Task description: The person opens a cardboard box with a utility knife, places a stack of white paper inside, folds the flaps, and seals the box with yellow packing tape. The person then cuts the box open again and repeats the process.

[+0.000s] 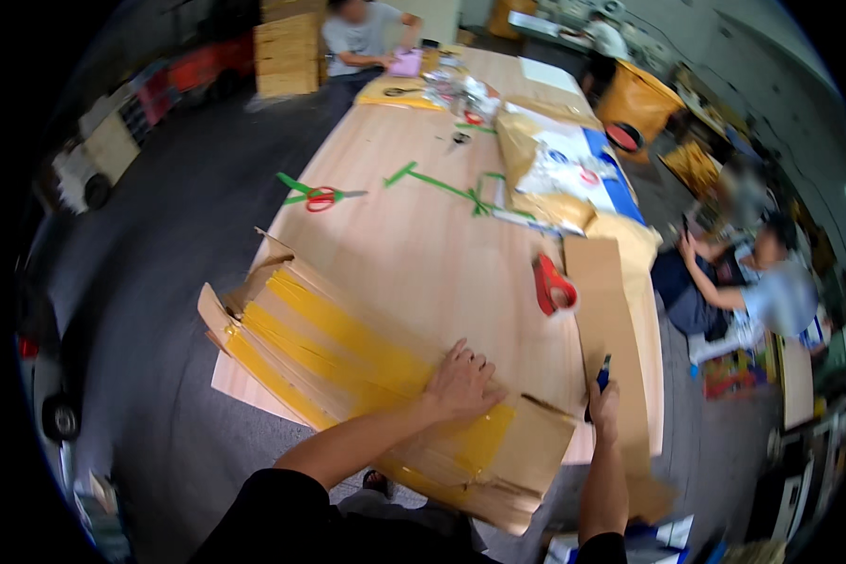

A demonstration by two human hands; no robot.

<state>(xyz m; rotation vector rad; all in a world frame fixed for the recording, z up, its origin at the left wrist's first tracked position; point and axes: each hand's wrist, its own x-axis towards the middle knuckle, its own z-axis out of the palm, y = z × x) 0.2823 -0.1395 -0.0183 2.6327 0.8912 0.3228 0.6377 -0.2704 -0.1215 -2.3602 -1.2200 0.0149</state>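
Note:
A flattened cardboard box [343, 343] with wide strips of yellow tape lies across the near end of the table. My left hand [462, 383] rests palm down on its taped surface, fingers stretched out. To the right, my right hand [606, 406] is closed around a slim dark blue utility knife [603, 374], whose upper end points up and away from me. Beneath that hand runs a long brown cardboard strip [606, 296] along the table's right side. A red tape dispenser [553, 285] sits just left of the strip.
Red-handled scissors [321, 198] and green tape [432, 181] lie on the wooden table [399, 244]. Tan packages with a white and blue bag [573, 164] occupy the right side. One person [362, 42] works at the far end; others sit at the right.

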